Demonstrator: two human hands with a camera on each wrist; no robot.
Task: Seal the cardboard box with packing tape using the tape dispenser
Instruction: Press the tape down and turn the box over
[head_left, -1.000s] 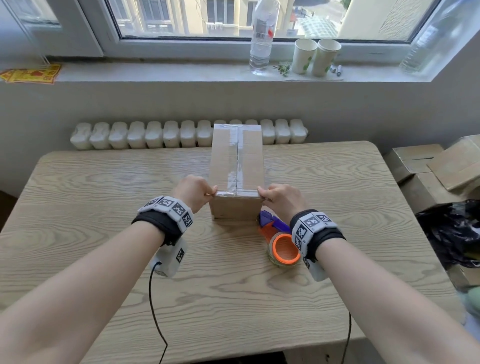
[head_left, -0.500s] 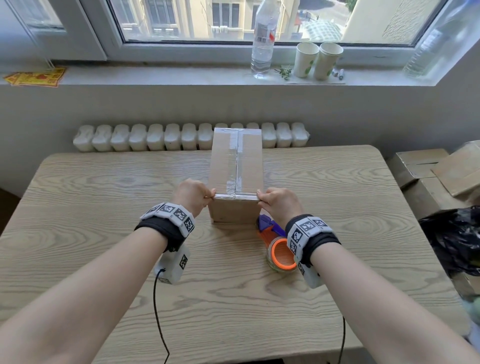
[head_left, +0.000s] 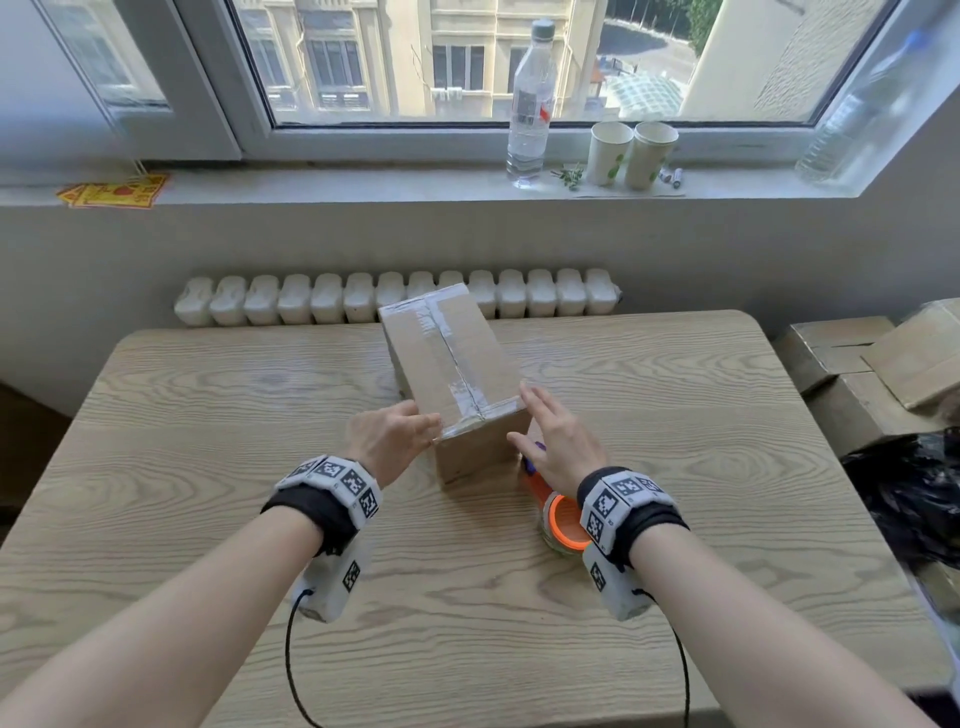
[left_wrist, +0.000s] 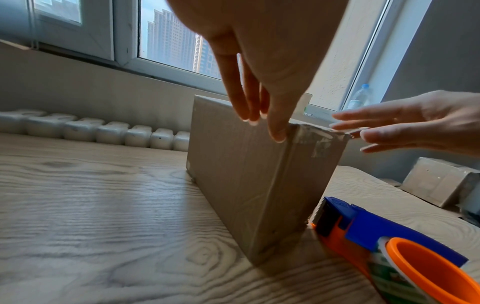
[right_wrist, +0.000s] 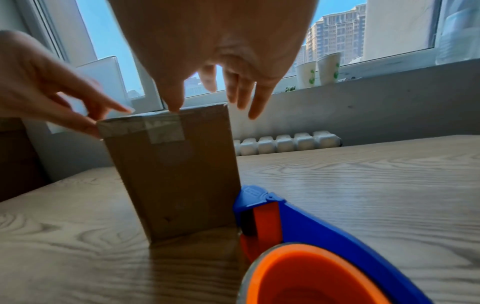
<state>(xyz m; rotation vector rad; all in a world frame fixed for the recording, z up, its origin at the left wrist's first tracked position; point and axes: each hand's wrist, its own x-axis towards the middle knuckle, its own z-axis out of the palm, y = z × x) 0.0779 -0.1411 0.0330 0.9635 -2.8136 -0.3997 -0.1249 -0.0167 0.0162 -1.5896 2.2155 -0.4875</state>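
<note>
A tall cardboard box (head_left: 452, 358) stands on the wooden table (head_left: 208, 415), skewed, with its far end to the left. Clear tape runs along its top seam and over the near top edge. My left hand (head_left: 392, 441) is open, its straight fingers (left_wrist: 278, 131) touching the box's (left_wrist: 246, 174) left face at the near top corner. My right hand (head_left: 556, 436) is open with fingers spread beside the near right corner, the thumb (right_wrist: 172, 102) at the box's (right_wrist: 176, 174) top edge. The blue and orange tape dispenser (head_left: 563, 519) lies against the box's near right base, held by neither hand.
A white radiator (head_left: 395, 296) runs behind the table's far edge. A water bottle (head_left: 530, 104) and two paper cups (head_left: 631, 153) stand on the windowsill. Stacked cardboard boxes (head_left: 872, 364) and a black bag (head_left: 914, 493) sit off the table's right side.
The box has turned, its far end swinging left. Both hands have gone from pinching the near top corners to straight, open fingers beside them.
</note>
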